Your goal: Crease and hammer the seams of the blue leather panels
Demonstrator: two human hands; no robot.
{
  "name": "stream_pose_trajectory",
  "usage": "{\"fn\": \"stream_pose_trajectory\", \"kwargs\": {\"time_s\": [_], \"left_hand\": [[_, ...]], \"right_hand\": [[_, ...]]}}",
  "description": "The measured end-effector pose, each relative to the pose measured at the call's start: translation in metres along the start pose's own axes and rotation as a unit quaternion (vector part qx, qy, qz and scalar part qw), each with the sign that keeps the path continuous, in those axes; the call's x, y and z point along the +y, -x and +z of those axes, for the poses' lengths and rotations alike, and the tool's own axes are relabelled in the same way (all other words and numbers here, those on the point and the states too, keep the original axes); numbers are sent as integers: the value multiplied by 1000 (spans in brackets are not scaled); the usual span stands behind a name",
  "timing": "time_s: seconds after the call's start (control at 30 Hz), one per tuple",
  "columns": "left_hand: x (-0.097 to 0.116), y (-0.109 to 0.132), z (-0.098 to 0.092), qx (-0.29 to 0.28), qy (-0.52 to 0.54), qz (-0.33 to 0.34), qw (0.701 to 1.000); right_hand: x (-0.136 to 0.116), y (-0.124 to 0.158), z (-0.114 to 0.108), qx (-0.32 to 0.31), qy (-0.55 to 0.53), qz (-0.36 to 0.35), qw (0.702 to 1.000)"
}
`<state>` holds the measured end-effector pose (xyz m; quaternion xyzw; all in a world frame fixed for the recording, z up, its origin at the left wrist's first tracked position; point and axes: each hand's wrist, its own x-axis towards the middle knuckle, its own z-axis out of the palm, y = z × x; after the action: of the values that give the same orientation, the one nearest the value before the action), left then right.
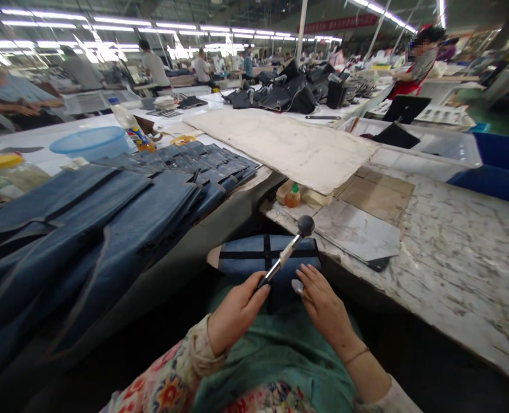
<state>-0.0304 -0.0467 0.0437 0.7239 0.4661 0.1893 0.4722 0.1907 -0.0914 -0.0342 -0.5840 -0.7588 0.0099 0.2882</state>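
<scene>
My left hand is closed around the handle of a small hammer, whose dark round head points up and away toward the bench edge. My right hand rests on a blue denim piece with black straps lying on my lap over a green apron. Its fingers are bent and seem to pinch something small and pale against the cloth.
Stacks of blue denim panels cover the table to the left. A marble-topped bench with a grey slab, cardboard sheet, small glue bottle, blue bowl. Other people work at far tables.
</scene>
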Motion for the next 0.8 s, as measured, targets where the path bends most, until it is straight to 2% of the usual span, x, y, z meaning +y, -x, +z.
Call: {"fn": "stream_pose_trajectory", "kwargs": {"time_s": [0.13,0.27,0.37,0.47,0.53,0.63,0.73,0.8], "left_hand": [[6,-16,10,-52,-41,-4,998],[12,-26,15,-50,-38,37,997],[13,-34,16,-75,-72,16,994],[11,-38,16,-57,-66,19,996],[11,-36,16,-36,-53,36,997],[11,-28,14,-43,-76,14,996],[8,-12,7,-46,-79,-13,996],[2,5,-2,-22,-52,-10,998]], "right_hand": [[0,0,2,3,6,3,1000],[2,0,2,0,8,8,1000],[2,1,1,-2,8,9,1000],[2,2,2,3,7,7,1000],[2,2,2,6,4,5,1000],[1,1,3,5,-2,0,1000],[0,0,2,7,-4,-6,1000],[1,0,1,11,-7,-9,1000]]}}
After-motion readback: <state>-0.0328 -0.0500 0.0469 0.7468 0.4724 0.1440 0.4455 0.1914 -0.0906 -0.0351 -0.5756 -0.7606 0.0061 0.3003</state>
